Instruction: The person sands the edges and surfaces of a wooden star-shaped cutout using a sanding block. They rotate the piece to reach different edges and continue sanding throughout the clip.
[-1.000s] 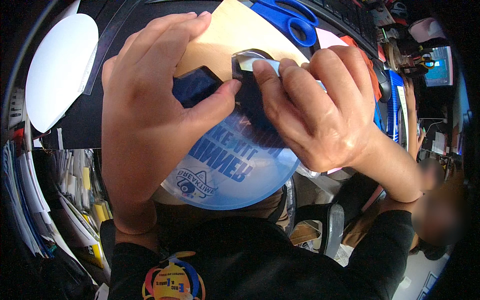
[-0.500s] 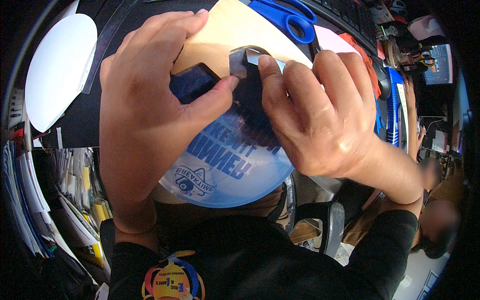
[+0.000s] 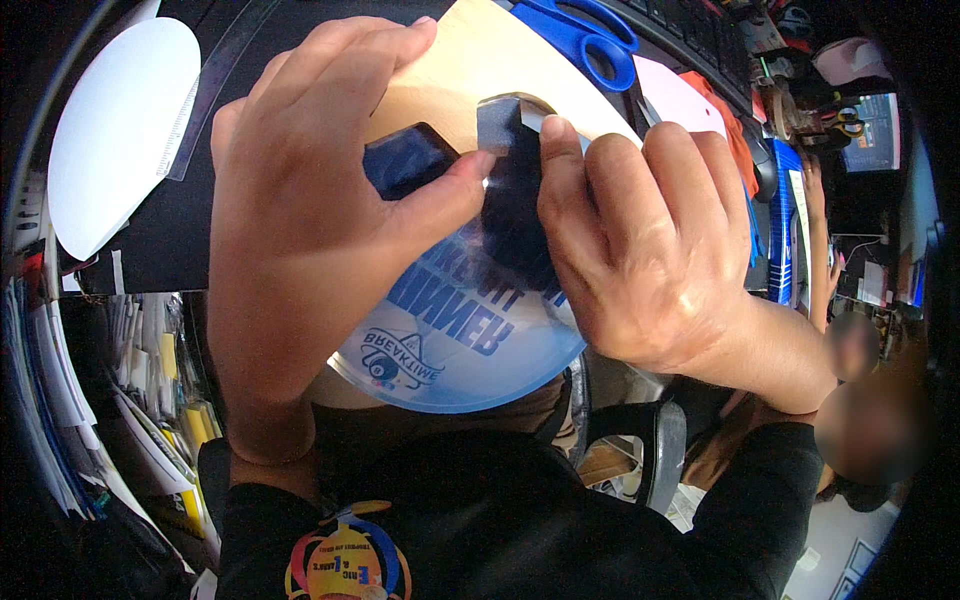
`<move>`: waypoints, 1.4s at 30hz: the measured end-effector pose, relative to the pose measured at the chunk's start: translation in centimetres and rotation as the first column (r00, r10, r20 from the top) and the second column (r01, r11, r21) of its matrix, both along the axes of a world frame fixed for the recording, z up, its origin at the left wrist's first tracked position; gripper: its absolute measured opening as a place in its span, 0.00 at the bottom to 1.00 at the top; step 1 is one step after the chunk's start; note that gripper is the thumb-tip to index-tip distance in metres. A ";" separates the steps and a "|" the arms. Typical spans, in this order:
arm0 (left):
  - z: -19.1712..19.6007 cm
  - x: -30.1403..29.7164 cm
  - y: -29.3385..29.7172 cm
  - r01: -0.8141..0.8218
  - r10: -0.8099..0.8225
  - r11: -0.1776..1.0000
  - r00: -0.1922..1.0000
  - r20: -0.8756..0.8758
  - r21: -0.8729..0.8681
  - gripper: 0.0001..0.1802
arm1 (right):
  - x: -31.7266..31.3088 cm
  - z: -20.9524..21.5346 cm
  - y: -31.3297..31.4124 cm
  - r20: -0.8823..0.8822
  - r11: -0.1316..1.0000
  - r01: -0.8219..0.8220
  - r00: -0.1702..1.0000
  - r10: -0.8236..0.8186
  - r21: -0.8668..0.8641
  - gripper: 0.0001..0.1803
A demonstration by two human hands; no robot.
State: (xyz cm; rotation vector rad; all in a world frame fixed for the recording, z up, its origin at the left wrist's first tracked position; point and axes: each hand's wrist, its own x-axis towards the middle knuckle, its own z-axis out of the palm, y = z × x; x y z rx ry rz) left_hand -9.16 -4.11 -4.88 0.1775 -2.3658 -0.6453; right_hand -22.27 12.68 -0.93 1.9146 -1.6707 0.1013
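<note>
A rounded blue-and-white printed sheet (image 3: pixel 460 380) with dark lettering and a small emblem lies in front of me, its upper part dark and glossy. Beneath its far part is a tan sheet of paper or card (image 3: pixel 490 60). My left hand (image 3: pixel 310 200) is spread over the left side, fingers resting toward the tan sheet. Its thumb reaches onto the dark part, beside a dark glossy corner (image 3: pixel 408 160). With fingers curled, my right hand (image 3: pixel 650 240) grips the printed sheet's far right edge, near a shiny curved strip (image 3: pixel 520 103). Its fingertips are partly hidden.
Blue-handled scissors (image 3: pixel 605 62) lie beyond the tan sheet, near a keyboard (image 3: pixel 690 40) and pink paper (image 3: pixel 672 85). A white rounded paper (image 3: pixel 120 130) and clear ruler (image 3: pixel 190 120) are at left, above packed files (image 3: pixel 150 370). A chair armrest (image 3: pixel 662 455) and another person (image 3: pixel 870 430) are at right.
Both hands and the printed sheet have shifted slightly to the right in the picture. The hands' grip looks much the same.
</note>
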 end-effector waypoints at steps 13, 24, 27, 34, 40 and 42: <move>-0.5 -0.1 0.0 -0.054 0.054 0.999 0.998 -0.021 0.000 0.37 | 1.1 1.1 0.7 0.029 0.997 0.062 0.998 -0.064 0.050 0.24; -0.5 0.3 2.3 -0.290 0.290 0.955 0.957 -0.007 -0.066 0.34 | 0.1 -0.1 1.2 0.002 0.999 -0.014 1.000 0.014 -0.036 0.31; -0.4 0.4 3.4 -0.378 0.380 0.920 0.925 0.001 -0.105 0.33 | -0.4 -0.3 1.1 -0.020 0.998 -0.041 0.999 0.040 -0.047 0.31; -0.4 0.2 3.6 -0.419 0.418 0.906 0.908 -0.035 -0.065 0.32 | -1.7 -0.7 0.6 -0.038 0.992 -0.108 0.994 0.105 -0.065 0.33; -0.3 0.1 3.4 -0.402 0.400 0.913 0.915 -0.043 -0.068 0.31 | -2.5 -0.9 0.3 -0.072 0.985 -0.148 0.987 0.142 -0.092 0.33; -0.4 0.1 3.2 -0.383 0.379 0.920 0.924 -0.058 -0.081 0.31 | -2.8 -1.1 0.5 -0.074 0.981 -0.169 0.984 0.162 -0.099 0.33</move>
